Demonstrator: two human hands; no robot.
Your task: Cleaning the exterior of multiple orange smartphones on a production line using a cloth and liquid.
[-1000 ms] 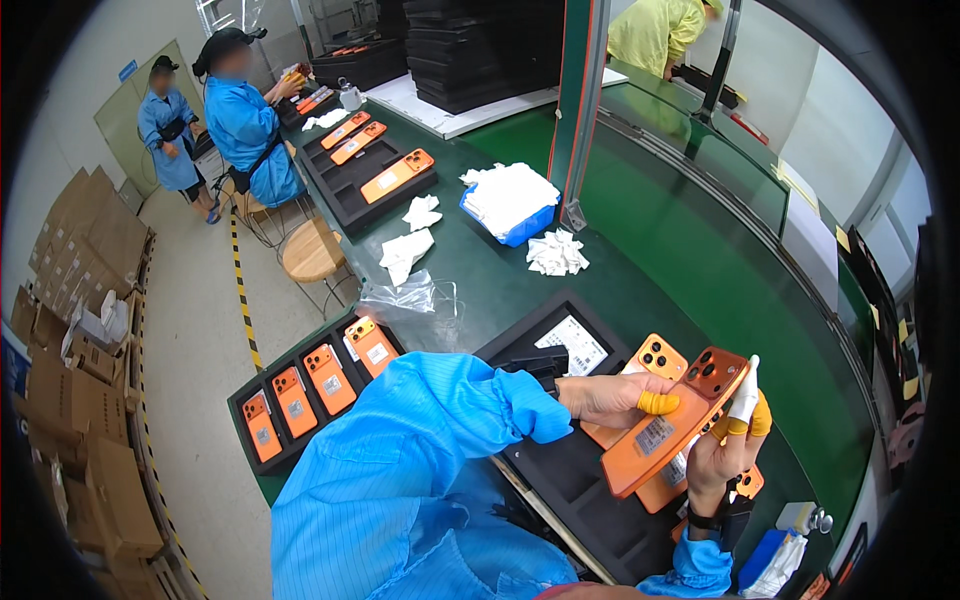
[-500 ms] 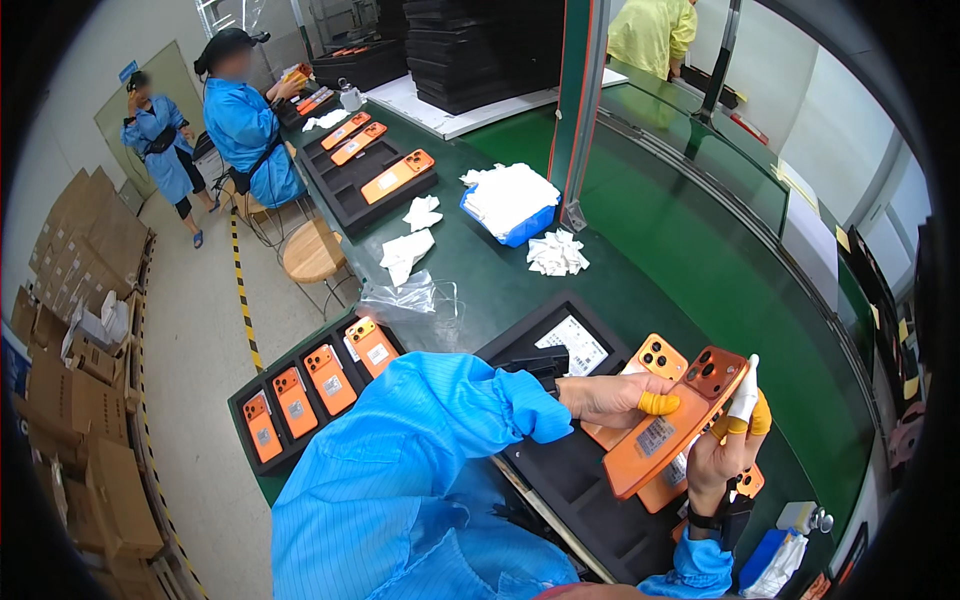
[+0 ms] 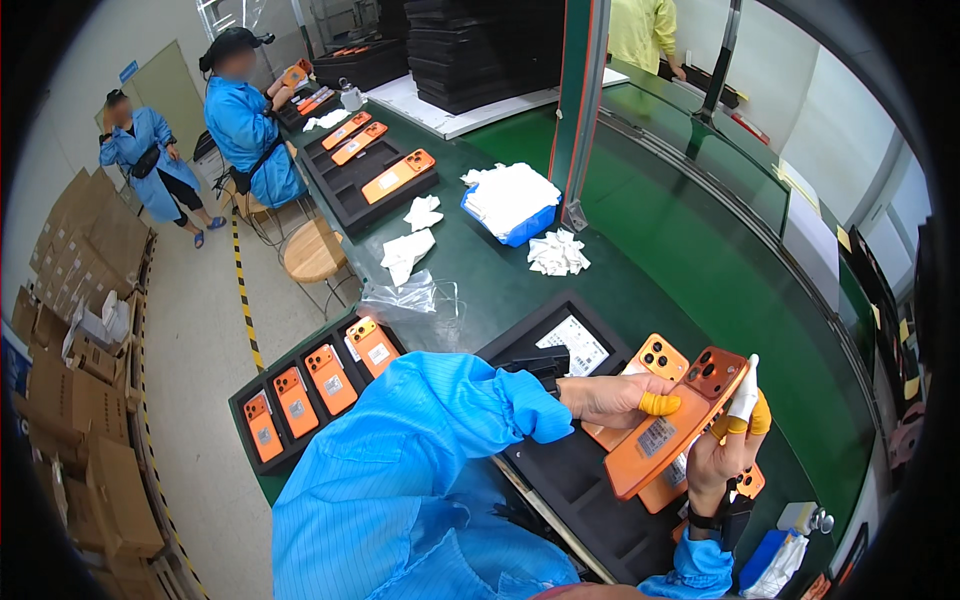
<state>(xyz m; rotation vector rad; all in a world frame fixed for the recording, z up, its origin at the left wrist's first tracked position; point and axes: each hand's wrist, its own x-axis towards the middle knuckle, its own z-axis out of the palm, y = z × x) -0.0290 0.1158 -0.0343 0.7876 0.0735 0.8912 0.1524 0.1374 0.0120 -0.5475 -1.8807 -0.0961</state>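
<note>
An orange phone [image 3: 640,468] is held tilted over the tray, its back with the camera block and a small label toward me. My left hand [image 3: 620,400], a yellow cot on its thumb, is closed on the phone's left edge. My right hand [image 3: 722,455], with yellow and white finger cots, grips the opposite edge; some of its fingers are hidden. Beneath them lies a black compartment tray [image 3: 560,458]. Several orange phones are in or by it, one phone [image 3: 662,357] just beyond my left hand, others partly covered by the held phone and my right hand.
To the left, a second black tray [image 3: 292,448] holds several orange phones. Ahead are a clear plastic bag [image 3: 410,295], white wipes [image 3: 557,254] and a blue bin [image 3: 525,232] of wipes. A post [image 3: 575,120] rises behind. Co-workers in blue are at the far left.
My hands and the held phone look nearly unmoved. In the background, the standing person in blue has shifted left, the seated one has turned the head, and the person in yellow has moved left.
</note>
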